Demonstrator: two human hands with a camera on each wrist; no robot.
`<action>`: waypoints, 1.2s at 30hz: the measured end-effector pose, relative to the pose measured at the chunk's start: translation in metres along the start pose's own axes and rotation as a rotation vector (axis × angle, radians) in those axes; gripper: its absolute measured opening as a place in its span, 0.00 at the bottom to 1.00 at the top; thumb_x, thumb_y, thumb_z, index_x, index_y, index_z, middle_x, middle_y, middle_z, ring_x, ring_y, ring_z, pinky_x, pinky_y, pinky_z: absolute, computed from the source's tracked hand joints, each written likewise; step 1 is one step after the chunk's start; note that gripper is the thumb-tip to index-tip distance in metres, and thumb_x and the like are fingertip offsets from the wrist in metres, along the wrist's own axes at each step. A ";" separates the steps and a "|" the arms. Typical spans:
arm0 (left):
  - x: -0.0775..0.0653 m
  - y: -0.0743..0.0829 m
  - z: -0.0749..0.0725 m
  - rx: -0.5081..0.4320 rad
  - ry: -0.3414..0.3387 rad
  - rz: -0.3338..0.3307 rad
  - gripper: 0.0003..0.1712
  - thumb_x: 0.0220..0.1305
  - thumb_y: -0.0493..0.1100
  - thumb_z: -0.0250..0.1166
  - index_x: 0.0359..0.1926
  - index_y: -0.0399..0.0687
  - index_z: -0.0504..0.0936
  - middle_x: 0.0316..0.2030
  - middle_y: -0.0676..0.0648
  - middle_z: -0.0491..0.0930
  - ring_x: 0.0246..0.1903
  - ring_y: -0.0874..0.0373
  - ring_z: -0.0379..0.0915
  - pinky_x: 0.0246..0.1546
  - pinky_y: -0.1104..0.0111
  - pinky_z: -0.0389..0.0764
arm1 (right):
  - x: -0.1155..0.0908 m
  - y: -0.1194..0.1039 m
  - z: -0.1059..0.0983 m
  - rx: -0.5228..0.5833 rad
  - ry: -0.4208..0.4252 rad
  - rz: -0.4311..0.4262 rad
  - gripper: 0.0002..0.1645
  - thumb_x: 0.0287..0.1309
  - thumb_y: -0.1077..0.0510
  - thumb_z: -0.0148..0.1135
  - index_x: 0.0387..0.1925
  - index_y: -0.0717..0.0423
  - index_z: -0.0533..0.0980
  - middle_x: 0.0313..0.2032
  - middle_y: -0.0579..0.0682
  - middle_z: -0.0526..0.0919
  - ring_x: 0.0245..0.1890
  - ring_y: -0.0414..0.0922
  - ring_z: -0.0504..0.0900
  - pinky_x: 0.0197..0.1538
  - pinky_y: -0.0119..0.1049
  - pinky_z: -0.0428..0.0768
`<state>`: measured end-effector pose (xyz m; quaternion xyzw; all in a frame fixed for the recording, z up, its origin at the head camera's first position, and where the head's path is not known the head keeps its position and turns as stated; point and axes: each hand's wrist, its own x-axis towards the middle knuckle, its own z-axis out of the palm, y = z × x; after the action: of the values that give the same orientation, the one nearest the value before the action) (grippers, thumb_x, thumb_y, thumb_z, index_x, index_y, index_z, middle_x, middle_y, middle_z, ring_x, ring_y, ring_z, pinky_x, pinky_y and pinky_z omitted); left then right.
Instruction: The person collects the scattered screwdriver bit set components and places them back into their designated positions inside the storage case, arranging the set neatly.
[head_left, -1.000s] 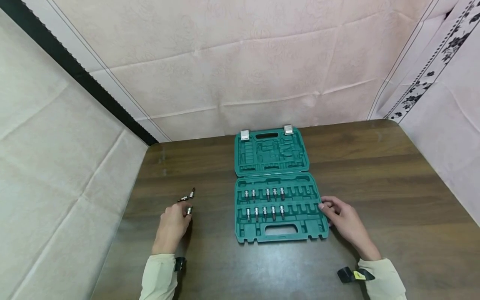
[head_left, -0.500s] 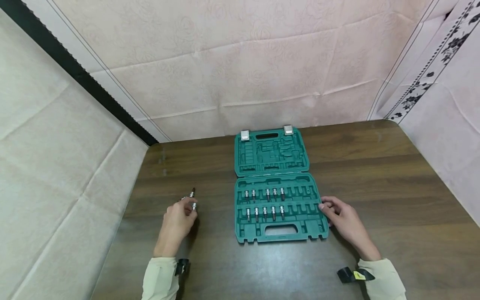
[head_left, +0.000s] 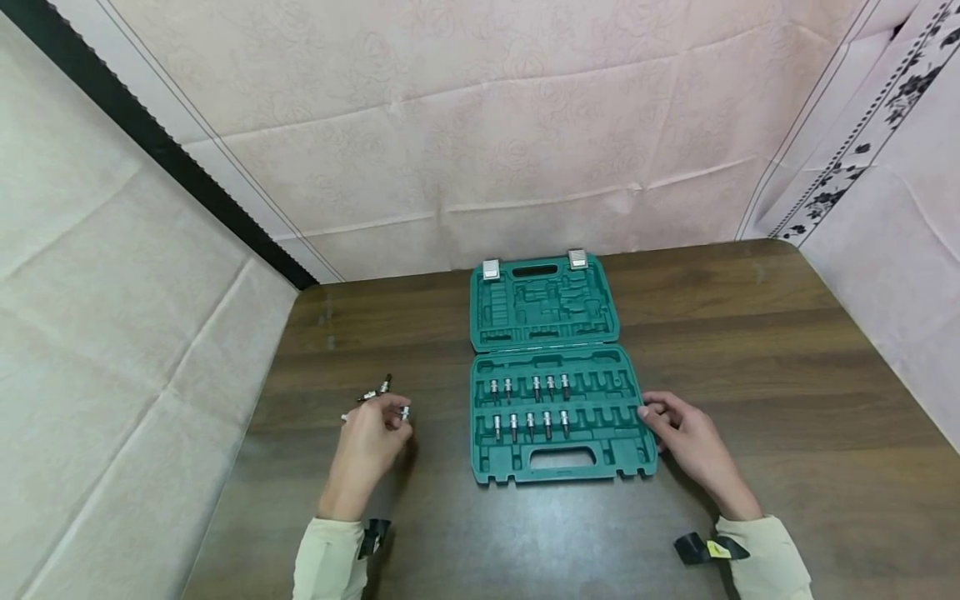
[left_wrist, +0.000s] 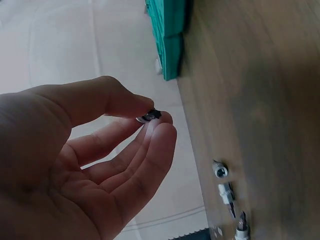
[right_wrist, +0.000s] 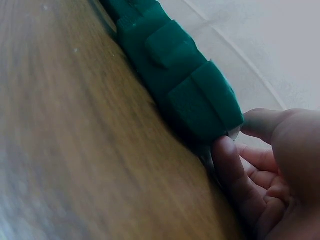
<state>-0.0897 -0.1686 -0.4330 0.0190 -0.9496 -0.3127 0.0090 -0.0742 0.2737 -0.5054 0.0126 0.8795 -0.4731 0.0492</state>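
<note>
My left hand (head_left: 367, 446) pinches a small bit socket (left_wrist: 150, 116) between thumb and forefinger, above the table left of the green tool case (head_left: 491, 460). Its dark tip faces the left wrist camera. The other fingers curve loosely below it. On the table beyond that hand lie more bit sockets (left_wrist: 226, 194), silver with dark tips. My right hand (head_left: 693, 437) grips the case's right edge, thumb at the top rim and the other fingers bent against its side (right_wrist: 200, 107). Two rows of bit sockets (head_left: 547, 427) stand in the case's slots, with several slots vacant.
The case's lid (head_left: 543, 312) lies open toward the back, with two metal latches (head_left: 577, 259) at its far edge. The brown wooden table (head_left: 787, 375) meets pale fabric walls (head_left: 525, 142) at the back and sides.
My left hand has picked the bit socket up from beside the others and moved right and slightly away with it. My right hand and the case stay put.
</note>
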 end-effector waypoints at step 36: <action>-0.007 0.035 0.038 -0.099 -0.224 0.183 0.22 0.61 0.31 0.75 0.57 0.34 0.85 0.49 0.40 0.81 0.38 0.60 0.82 0.37 0.73 0.85 | 0.001 -0.001 0.000 -0.002 0.003 -0.008 0.25 0.80 0.49 0.57 0.65 0.65 0.75 0.43 0.56 0.83 0.32 0.42 0.80 0.34 0.33 0.83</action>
<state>-0.0849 -0.1173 -0.4427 -0.1030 -0.9259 -0.3571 -0.0674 -0.0750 0.2731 -0.5050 0.0097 0.8802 -0.4722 0.0459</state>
